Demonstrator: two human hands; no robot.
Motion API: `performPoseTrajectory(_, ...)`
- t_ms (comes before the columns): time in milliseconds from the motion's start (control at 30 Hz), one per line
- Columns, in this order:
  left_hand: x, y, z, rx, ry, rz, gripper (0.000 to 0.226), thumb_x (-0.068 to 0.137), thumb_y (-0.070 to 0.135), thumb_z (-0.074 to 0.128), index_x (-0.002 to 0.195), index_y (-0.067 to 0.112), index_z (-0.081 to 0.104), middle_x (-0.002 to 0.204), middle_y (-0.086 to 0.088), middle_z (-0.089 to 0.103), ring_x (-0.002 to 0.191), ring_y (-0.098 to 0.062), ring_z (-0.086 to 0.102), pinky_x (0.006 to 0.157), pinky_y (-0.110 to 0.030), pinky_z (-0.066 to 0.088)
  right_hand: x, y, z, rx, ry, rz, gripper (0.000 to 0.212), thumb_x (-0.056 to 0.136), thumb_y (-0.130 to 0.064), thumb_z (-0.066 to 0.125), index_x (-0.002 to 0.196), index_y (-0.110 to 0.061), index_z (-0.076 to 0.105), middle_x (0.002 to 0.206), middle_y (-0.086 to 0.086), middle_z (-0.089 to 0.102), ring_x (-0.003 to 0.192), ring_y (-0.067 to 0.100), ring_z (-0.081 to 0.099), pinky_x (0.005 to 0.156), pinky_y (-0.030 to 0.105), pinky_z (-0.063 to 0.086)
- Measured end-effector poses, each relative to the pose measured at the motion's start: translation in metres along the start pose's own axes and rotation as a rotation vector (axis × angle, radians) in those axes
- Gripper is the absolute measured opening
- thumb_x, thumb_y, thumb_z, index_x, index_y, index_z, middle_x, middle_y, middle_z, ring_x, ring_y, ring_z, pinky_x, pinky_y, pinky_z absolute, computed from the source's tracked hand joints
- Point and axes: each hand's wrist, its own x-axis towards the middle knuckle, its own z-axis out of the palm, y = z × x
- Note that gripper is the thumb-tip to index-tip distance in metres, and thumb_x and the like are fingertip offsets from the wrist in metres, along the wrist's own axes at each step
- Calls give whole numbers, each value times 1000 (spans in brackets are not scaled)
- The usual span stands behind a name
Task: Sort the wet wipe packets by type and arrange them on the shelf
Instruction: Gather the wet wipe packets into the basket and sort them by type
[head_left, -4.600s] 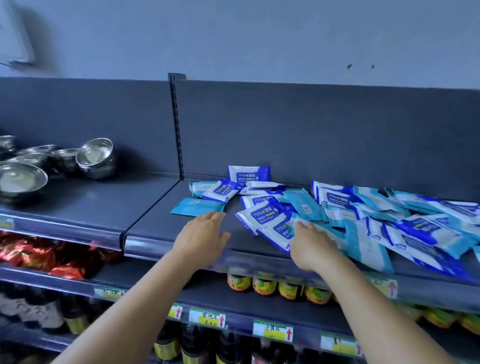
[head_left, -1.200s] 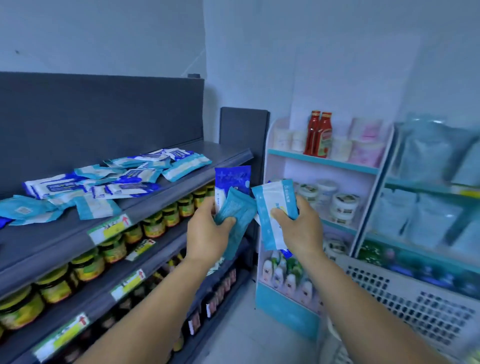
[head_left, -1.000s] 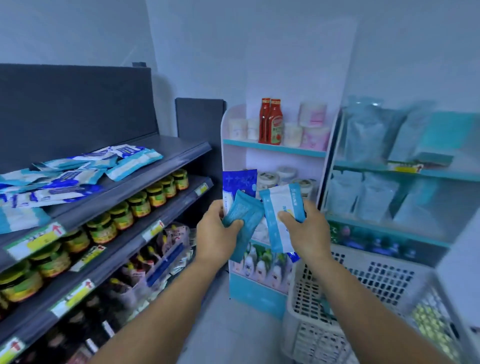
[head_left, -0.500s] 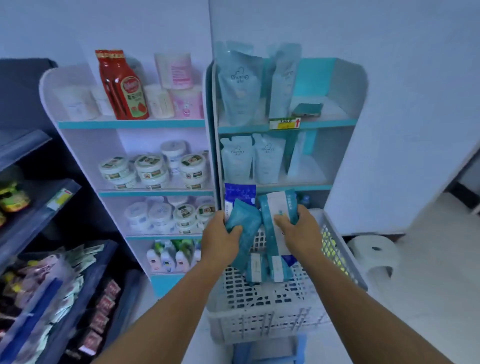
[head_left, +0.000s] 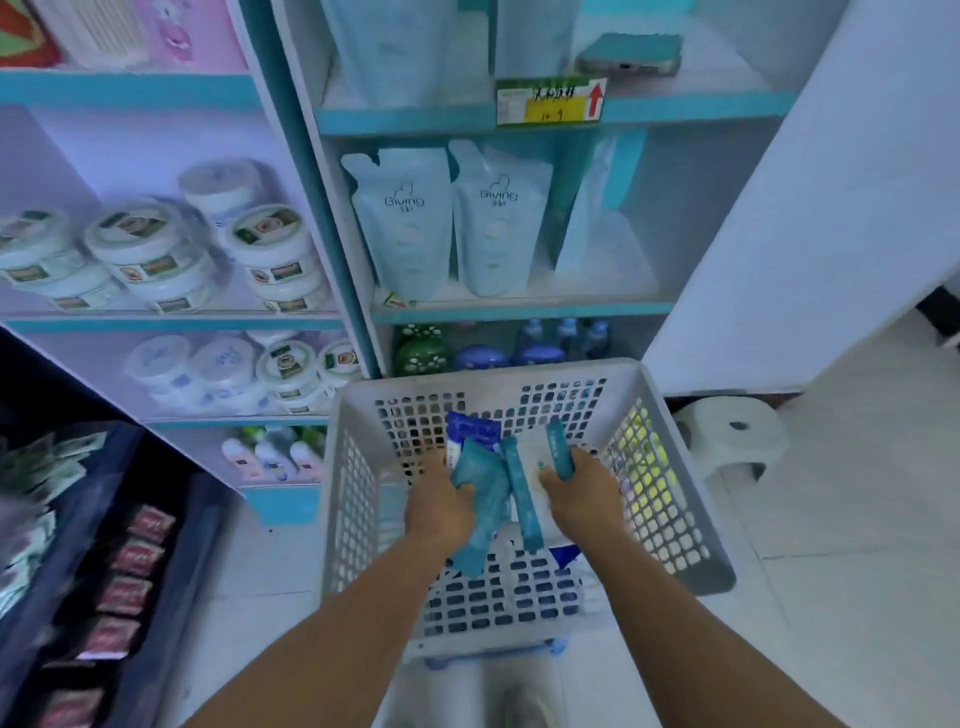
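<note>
Head view: our left hand (head_left: 439, 512) grips teal packets (head_left: 480, 512) over the basket (head_left: 675, 561). Our right hand (head_left: 584, 499), at 3 o'clock of it, clamps a white packet (head_left: 532, 462).

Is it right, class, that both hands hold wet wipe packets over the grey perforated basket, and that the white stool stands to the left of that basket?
Not quite. The head view shows the white stool to the right of the basket, not the left. The left hand and right hand do hold wet wipe packets over it.
</note>
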Motion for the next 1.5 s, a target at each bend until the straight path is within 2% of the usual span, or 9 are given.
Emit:
performPoseTrajectory(167,36,-30,48,46,-24,-111,31,96,9,45,126,11,40,92,-3,53,77,-16,51,58,-26,36,49,39,39,-71,-144,61,21,93,-26,55,102,-7,54,87,9,59,79,27,57,66,29,38)
performPoseTrajectory(300,62,-56,87,51,-52,-241,33,96,13,45,128,10,37,105,-11,59,90,-26,57,70,-30,41,81,71,72,-144,-216,102,27,93,-28,53,112,-8,54,102,14,64,93,33,60,72,32,42)
performPoseTrajectory(467,86,-84,123,3,-69,-381,34,94,12,47,127,11,39,91,-2,55,75,-16,52,69,-30,45,107,100,104,-155,-276,164,31,95,-28,53,118,-7,53,109,14,64,100,32,61,78,32,44)
performPoseTrajectory(567,92,-95,133,55,-162,-392,42,96,12,47,136,9,34,104,-8,58,79,-15,52,67,-27,42,116,112,116,-164,-369,209,35,94,-25,53,124,-9,48,112,14,64,98,31,61,73,30,43)
performPoseTrajectory(633,90,-96,133,138,-228,-357,46,94,11,49,137,10,35,122,-12,56,96,-19,54,82,-33,47,118,116,120,-215,-461,199,49,92,-22,55,137,-10,38,122,13,60,105,31,59,76,30,44)
performPoseTrajectory(833,67,-80,109,706,-318,-140,77,98,20,49,152,11,-4,160,-10,2,147,-26,10,118,-38,19,106,93,99,-552,-577,-102,75,95,-32,52,153,-13,8,159,3,15,145,22,20,116,37,24)
performPoseTrajectory(1033,36,-46,54,769,-115,-1,70,99,22,46,152,13,1,160,-6,7,147,-24,5,118,-38,7,74,25,65,-637,-515,-431,65,95,-36,51,149,-15,22,155,4,25,143,20,22,118,36,17)
performPoseTrajectory(1300,-30,-16,-76,716,137,29,65,100,35,42,152,15,10,157,-4,18,143,-23,17,116,-34,14,4,-86,44,-582,-491,-733,63,98,-41,44,150,-16,20,158,2,19,144,20,18,118,34,13)
performPoseTrajectory(1500,-120,-36,-171,685,353,-23,59,97,36,46,148,20,22,152,2,26,141,-18,21,114,-30,15,-90,-169,46,-546,-451,-997,54,95,-41,49,139,-13,37,143,5,42,131,23,39,108,33,30)
